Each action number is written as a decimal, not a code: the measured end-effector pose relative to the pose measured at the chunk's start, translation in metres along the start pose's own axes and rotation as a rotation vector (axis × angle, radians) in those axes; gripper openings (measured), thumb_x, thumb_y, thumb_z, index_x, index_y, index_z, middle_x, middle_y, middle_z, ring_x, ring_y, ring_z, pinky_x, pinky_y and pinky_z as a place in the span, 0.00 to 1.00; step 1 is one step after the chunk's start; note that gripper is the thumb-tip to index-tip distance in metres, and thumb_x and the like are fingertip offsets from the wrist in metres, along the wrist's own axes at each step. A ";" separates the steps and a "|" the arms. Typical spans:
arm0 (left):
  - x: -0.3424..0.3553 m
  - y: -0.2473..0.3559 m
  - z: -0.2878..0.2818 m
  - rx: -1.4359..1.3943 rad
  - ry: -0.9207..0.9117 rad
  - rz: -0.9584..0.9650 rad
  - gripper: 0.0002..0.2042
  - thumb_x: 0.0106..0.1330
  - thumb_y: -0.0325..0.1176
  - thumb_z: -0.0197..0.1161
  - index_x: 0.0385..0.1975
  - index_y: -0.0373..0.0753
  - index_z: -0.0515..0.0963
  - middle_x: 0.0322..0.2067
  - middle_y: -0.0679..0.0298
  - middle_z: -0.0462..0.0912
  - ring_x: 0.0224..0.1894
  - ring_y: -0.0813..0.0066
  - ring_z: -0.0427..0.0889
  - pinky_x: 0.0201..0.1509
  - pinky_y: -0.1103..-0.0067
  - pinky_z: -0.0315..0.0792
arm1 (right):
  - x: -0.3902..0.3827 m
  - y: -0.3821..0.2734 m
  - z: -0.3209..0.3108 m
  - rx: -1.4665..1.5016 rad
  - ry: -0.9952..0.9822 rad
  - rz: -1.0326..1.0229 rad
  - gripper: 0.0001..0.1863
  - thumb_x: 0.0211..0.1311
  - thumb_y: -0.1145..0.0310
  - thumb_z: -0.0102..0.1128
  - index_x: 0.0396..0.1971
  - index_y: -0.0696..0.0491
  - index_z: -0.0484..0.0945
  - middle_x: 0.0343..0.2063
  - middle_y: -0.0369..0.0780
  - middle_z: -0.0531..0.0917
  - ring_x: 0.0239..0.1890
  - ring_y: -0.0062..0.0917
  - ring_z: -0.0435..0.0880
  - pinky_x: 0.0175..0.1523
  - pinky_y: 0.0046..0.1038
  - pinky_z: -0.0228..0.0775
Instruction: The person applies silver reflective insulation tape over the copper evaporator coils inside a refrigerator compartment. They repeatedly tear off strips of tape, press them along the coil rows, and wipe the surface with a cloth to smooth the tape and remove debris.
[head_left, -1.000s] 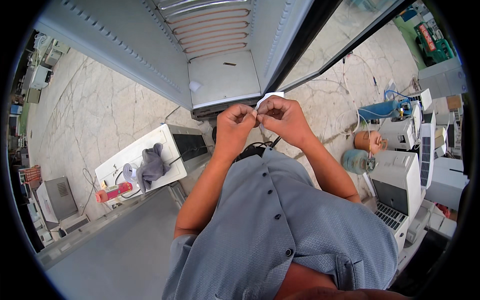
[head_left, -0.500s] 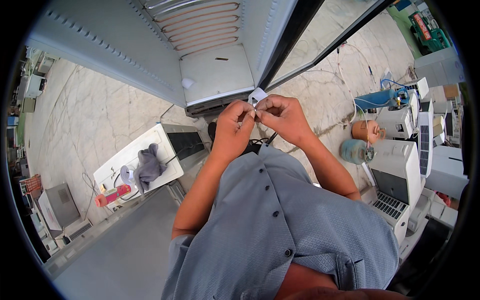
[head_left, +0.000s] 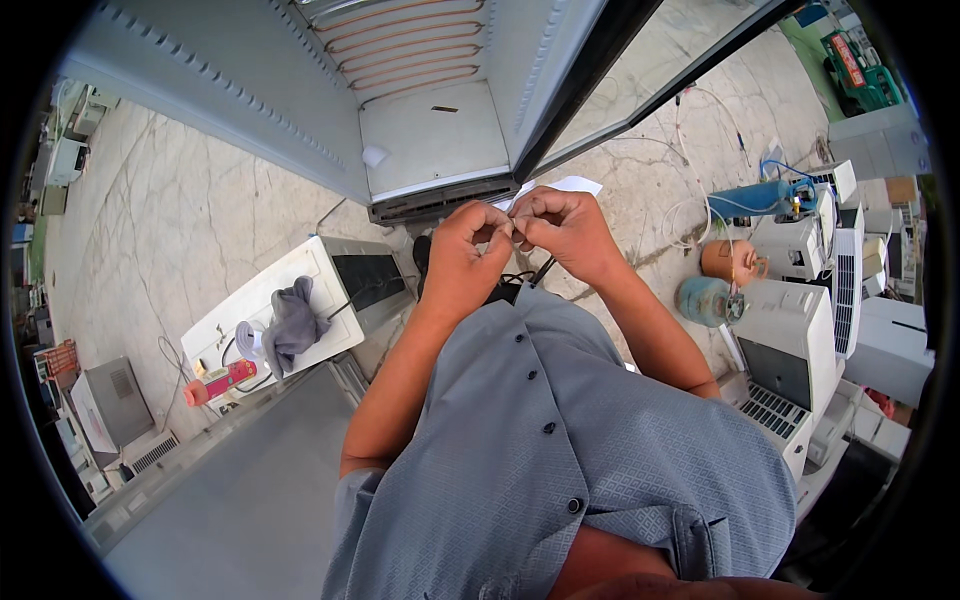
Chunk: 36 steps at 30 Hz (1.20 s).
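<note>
My left hand (head_left: pixel 466 250) and my right hand (head_left: pixel 568 232) meet in front of the open cabinet (head_left: pixel 435 140), thumbs and fingertips pinched close together. A thin white strip (head_left: pixel 578 185) sticks out behind the fingers of my right hand, its free end pointing right. It looks like paper or tape; the fingers hide the pinched part. At the fingertips of my left hand a small pale bit shows, too small to name. Copper tubes (head_left: pixel 405 45) run across the cabinet's back wall, and a crumpled white scrap (head_left: pixel 375 156) lies on its floor.
To the left, a white appliance (head_left: pixel 270 310) carries a grey cloth (head_left: pixel 292 325), a white roll (head_left: pixel 248 340) and a red-pink bottle (head_left: pixel 222 384). The glass door (head_left: pixel 640 70) stands open. Gas cylinders (head_left: pixel 705 300) and white units (head_left: pixel 790 330) stand at right. A large grey panel (head_left: pixel 240 490) lies lower left.
The white strip stood up in a small loop above my fingers; now it stretches out to the right behind my right hand. Both hands stay pinched in nearly the same place.
</note>
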<state>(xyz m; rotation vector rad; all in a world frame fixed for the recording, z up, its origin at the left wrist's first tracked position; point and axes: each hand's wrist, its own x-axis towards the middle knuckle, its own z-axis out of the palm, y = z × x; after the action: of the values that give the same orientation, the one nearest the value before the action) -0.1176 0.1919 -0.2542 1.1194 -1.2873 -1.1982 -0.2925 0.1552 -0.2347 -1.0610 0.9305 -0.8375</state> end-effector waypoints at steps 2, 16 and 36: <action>-0.002 0.001 0.000 -0.028 0.025 -0.077 0.01 0.66 0.20 0.59 0.33 0.32 0.77 0.32 0.69 0.80 0.33 0.87 0.75 0.37 0.85 0.71 | 0.001 0.001 0.001 -0.002 0.001 -0.009 0.03 0.59 0.79 0.63 0.26 0.63 0.81 0.34 0.39 0.83 0.32 0.16 0.81 0.38 0.20 0.74; -0.002 -0.020 -0.004 -0.263 0.082 -0.164 0.02 0.66 0.19 0.60 0.32 0.34 0.77 0.32 0.71 0.80 0.35 0.87 0.76 0.40 0.86 0.71 | 0.005 0.007 0.006 -0.128 -0.017 -0.037 0.02 0.57 0.79 0.67 0.31 0.60 0.83 0.39 0.36 0.79 0.37 0.14 0.80 0.41 0.19 0.73; -0.011 -0.035 -0.027 -0.556 0.163 -0.360 0.03 0.67 0.28 0.60 0.32 0.36 0.78 0.29 0.69 0.79 0.33 0.82 0.80 0.42 0.81 0.78 | 0.026 0.022 0.030 -0.239 -0.073 -0.114 0.03 0.58 0.81 0.64 0.27 0.59 0.79 0.30 0.33 0.78 0.31 0.15 0.81 0.36 0.20 0.73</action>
<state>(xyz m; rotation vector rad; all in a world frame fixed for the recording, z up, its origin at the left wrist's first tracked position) -0.0906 0.1982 -0.2895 1.0232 -0.5786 -1.5701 -0.2524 0.1480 -0.2546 -1.3528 0.9307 -0.7880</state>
